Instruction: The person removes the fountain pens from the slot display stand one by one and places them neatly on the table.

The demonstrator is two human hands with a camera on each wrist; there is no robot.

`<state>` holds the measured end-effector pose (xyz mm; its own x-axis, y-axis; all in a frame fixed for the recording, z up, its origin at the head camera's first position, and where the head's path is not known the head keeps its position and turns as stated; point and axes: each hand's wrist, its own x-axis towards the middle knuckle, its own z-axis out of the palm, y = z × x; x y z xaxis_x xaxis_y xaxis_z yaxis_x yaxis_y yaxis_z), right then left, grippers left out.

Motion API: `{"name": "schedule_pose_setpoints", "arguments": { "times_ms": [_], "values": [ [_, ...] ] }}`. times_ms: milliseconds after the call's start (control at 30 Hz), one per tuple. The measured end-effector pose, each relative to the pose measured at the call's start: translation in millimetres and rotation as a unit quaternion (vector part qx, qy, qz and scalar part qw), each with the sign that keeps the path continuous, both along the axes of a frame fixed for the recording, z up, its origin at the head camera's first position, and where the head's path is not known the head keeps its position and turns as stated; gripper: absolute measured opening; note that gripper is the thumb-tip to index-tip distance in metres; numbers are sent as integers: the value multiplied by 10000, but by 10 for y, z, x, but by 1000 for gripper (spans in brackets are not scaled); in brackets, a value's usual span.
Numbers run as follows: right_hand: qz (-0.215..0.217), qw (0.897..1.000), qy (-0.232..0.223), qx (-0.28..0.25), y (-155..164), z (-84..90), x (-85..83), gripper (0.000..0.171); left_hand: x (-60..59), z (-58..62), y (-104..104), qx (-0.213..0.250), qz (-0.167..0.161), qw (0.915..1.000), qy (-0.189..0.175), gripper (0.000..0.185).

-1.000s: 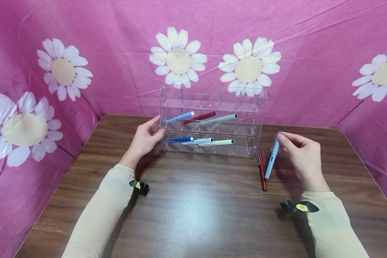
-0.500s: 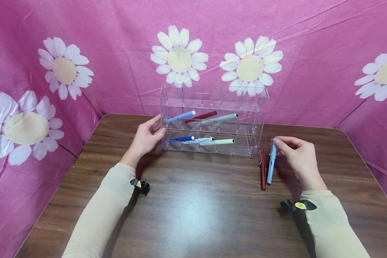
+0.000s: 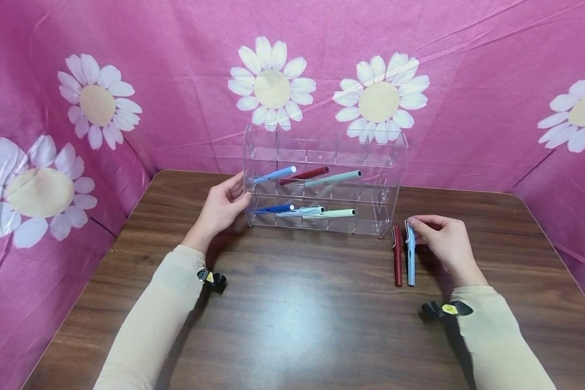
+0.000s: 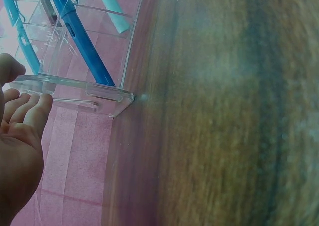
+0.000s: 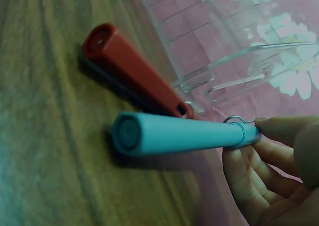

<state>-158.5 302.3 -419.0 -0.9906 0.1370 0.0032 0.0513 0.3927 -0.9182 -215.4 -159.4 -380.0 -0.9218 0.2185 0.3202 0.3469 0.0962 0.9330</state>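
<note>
A clear acrylic pen rack [image 3: 377, 216] stands at the back of the table. My left hand [image 3: 219, 208] holds its left side panel, thumb at the front edge and fingers along the outer face in the left wrist view. To the rack's right, my right hand [image 3: 446, 244] pinches a light blue fountain pen [image 3: 410, 260] by its cap end, near the clip. The pen's other end points toward me, low over the wood. Just left of it lies a dark red pen [image 3: 397, 260], nearly parallel. In the right wrist view the blue pen [image 5: 174, 134] overlaps the red pen [image 5: 129, 69].
Several pens rest in the rack: a light blue pen [image 3: 275, 174], a dark red pen [image 3: 306, 175] and a grey-green pen [image 3: 336, 178] above, a dark blue pen [image 3: 275, 208] and pale ones below. A pink flowered cloth [image 3: 190, 70] hangs behind the brown table [image 3: 273, 303].
My right hand has brought the light blue pen left and toward me, lowering it beside the red pen. The red pen has straightened slightly. My left hand keeps its place on the rack.
</note>
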Motion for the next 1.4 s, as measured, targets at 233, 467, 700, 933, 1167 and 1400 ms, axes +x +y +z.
{"name": "schedule_pose_setpoints", "arguments": {
  "times_ms": [233,467,700,933,1167,1400],
  "values": [
    [79,9983,-419,385,3,-48,7,47,14,16,3,26,-18,10000,-22,54],
    [94,9953,-421,872,4,-67,-7,41,11,17,-1,10,-26,10000,-90,54],
    [88,9896,-431,1372,9,-63,-11,38,14,8,-13,-46,-8,9999,-130,54],
    [50,9780,-429,2041,-19,-40,-3,43,5,8,-8,-39,-28,9999,-95,54],
    [15,9676,-248,2514,-52,-16,4,37,0,10,-6,7,-33,9999,-118,54],
    [85,9646,-175,2631,-52,-19,10,37,-1,-3,-14,6,-21,9998,-191,55]
  ]
}}
